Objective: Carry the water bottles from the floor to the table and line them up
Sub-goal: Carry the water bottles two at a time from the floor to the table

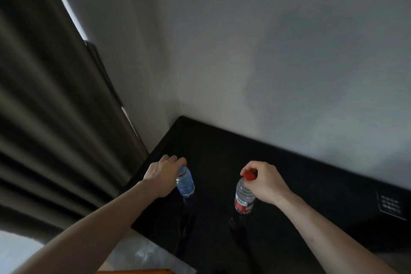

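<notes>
Lower both together: your right hand (265, 181) pinches the red-capped bottle (244, 194) at five o'clock on the black table (311, 175), your left hand (163, 175) grips the blue-capped bottle (185, 182) at seven, seemingly just touching down.

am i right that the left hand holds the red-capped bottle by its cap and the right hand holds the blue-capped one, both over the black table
Not quite: the caps are swapped. In the head view the left hand holds the blue-capped bottle by its cap, and the right hand holds the red-capped bottle. Both are over the black table, as you said.
</notes>
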Demonstrator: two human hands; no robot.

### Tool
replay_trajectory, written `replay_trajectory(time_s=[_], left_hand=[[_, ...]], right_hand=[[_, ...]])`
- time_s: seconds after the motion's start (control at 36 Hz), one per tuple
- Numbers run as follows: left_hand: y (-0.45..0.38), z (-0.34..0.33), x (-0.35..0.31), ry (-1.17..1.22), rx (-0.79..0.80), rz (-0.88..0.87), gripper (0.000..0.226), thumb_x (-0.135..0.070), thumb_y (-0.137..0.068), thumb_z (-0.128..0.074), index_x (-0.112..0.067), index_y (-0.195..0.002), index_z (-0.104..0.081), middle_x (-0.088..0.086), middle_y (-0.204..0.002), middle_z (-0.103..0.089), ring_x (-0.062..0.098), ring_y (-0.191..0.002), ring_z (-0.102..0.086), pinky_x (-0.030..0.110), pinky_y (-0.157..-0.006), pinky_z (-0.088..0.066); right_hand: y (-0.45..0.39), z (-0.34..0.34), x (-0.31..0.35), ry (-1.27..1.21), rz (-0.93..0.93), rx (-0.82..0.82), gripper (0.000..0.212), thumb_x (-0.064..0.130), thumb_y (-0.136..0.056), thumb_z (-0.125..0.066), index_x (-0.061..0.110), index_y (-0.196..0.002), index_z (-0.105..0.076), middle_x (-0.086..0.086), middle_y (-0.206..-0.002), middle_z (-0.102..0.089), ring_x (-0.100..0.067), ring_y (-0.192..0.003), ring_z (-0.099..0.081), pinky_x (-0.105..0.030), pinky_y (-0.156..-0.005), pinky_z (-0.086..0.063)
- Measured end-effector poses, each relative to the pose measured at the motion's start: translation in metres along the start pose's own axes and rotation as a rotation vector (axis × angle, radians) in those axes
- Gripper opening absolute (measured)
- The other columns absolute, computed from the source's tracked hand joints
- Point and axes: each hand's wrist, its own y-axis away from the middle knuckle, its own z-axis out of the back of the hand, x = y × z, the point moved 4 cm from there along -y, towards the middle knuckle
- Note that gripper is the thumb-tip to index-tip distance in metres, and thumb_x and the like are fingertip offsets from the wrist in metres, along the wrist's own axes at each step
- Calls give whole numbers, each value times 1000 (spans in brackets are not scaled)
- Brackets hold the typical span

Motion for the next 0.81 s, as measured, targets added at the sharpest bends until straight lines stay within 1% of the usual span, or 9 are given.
replay_trajectory(time_s=[0.06,0.14,0.19,0.28,0.33,0.39,0.44,0.72,0.81], left_hand=[[-22,1,16,4,8,-24,42,-20,-92,-55,-32,-130,-39,-5,-116,-51,18,-106,-48,33,-78,-49],[-55,2,38,-7,20,-60,45,-20,-91,-59,-32,-129,-38,-5,-116,-50,18,-104,-47,32,-74,-47],[-76,3,50,-20,19,-85,44,-21,-91,-61,-32,-127,-38,-5,-115,-49,17,-103,-47,31,-70,-43],[-104,5,65,-39,12,-120,41,-22,-93,-59,-31,-127,-38,-3,-118,-49,18,-104,-47,31,-70,-41],[-120,6,73,-46,12,-139,38,-22,-95,-57,-29,-128,-39,-1,-119,-48,19,-107,-47,32,-74,-43],[-133,5,79,-25,17,-158,33,-23,-98,-52,-27,-128,-40,1,-121,-48,21,-109,-46,36,-84,-47],[-144,4,84,-11,23,-162,30,-24,-100,-49,-27,-128,-41,2,-121,-48,21,-108,-46,39,-89,-47],[-169,1,101,-42,37,-153,51,-22,-90,-65,-26,-133,-38,2,-123,-48,23,-109,-47,35,-84,-48],[-172,-1,105,-40,42,-146,50,-22,-91,-64,-27,-133,-37,2,-124,-48,22,-109,-47,34,-83,-48]], right_hand=[[-20,-9,8,-7,-22,-6,19,16,-86,-72,33,-95,-68,13,-102,-63,-7,-92,-64,-26,-79,-57],[-50,-23,21,-33,-57,-7,20,18,-87,-72,32,-99,-67,10,-107,-62,-8,-98,-63,-30,-84,-57],[-68,-30,29,-46,-70,-24,20,18,-87,-72,33,-99,-67,9,-108,-61,-10,-100,-63,-31,-85,-57],[-95,-40,42,-51,-62,-48,18,17,-88,-71,31,-97,-66,7,-107,-63,-10,-99,-63,-30,-85,-56],[-111,-44,49,-39,-54,-68,19,15,-87,-70,32,-94,-65,5,-106,-65,-11,-98,-64,-32,-86,-57],[-126,-49,55,-33,-61,-87,20,14,-87,-69,33,-93,-64,4,-107,-65,-13,-98,-65,-32,-86,-57],[-140,-54,62,-34,-80,-104,19,14,-87,-68,32,-93,-64,3,-108,-65,-14,-99,-64,-32,-86,-57],[-183,-86,83,-93,-197,-107,21,14,-85,-67,28,-100,-65,0,-112,-63,-19,-102,-64,-34,-87,-57],[-190,-93,86,-108,-219,-115,20,17,-85,-69,26,-104,-67,-1,-114,-63,-19,-103,-65,-30,-84,-55]])
